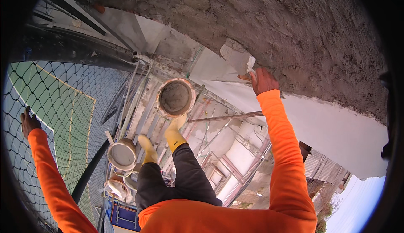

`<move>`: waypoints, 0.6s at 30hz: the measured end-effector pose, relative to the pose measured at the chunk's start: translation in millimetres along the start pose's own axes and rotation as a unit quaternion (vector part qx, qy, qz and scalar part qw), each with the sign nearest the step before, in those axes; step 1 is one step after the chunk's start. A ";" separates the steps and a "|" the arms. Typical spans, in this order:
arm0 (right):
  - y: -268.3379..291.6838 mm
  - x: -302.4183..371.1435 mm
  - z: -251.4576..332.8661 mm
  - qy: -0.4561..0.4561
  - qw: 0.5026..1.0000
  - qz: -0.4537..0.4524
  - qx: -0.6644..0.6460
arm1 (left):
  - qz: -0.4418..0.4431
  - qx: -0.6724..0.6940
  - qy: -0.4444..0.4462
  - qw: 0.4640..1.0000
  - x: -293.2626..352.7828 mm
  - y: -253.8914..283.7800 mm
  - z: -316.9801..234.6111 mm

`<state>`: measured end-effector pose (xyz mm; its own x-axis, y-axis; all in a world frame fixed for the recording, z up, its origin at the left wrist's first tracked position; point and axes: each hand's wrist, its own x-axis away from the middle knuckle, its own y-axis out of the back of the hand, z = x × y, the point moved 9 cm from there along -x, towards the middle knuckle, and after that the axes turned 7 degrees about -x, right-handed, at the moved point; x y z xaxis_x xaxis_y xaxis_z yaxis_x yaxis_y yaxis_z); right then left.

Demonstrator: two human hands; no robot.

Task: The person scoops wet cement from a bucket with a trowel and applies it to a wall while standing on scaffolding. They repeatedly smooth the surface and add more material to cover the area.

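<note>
Here, right arm: reaches forward in its orange sleeve (280,148), only slightly bent at the elbow, toward the rough plastered wall (320,39).
Right hand: closed around a trowel (237,57), back of the hand toward the camera, close by the lower edge of the plaster.
Trowel: ahead of the right hand, its blade against or just in front of the plaster's edge; actual contact cannot be told.
Left arm: extended well out to the side, away from the wall.
Left hand: at the black netting (69,106), fingers bent; whether they grip a strand cannot be told.
Mortar bucket (176,81): on the planks (142,106), just ahead of the yellow boots (174,137), between the outspread arms.
</note>
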<state>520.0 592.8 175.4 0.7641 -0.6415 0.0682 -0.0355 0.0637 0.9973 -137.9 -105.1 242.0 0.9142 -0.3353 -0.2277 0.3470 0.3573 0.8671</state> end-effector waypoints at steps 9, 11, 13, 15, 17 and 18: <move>43.7 88.6 155.7 0.156 0.824 0.279 -0.468 | -0.020 0.011 -0.016 1.000 5.7 3.4 -3.3; -14.2 82.5 133.2 -0.120 0.700 0.530 -0.463 | -0.028 0.009 -0.019 0.999 6.8 6.1 -3.7; 3.0 10.0 95.6 -0.060 0.914 0.249 -0.314 | -0.019 0.005 -0.035 0.999 7.7 8.2 -7.1; -0.4 10.7 59.1 -0.192 0.825 0.083 -0.525 | -0.030 0.014 -0.047 0.998 5.2 15.2 -12.7; -10.0 49.0 59.9 -0.135 0.859 0.059 -0.490 | -0.006 -0.006 -0.021 1.000 8.5 15.3 -9.3; -25.5 85.2 59.9 -0.162 0.869 0.077 -0.461 | -0.012 0.000 -0.040 0.999 10.3 17.5 -13.6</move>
<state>547.4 490.8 157.2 0.5695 -0.7431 0.3514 0.5235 0.6575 0.5419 -119.6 -90.5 248.9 0.8858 -0.4128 -0.2120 0.3687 0.3486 0.8617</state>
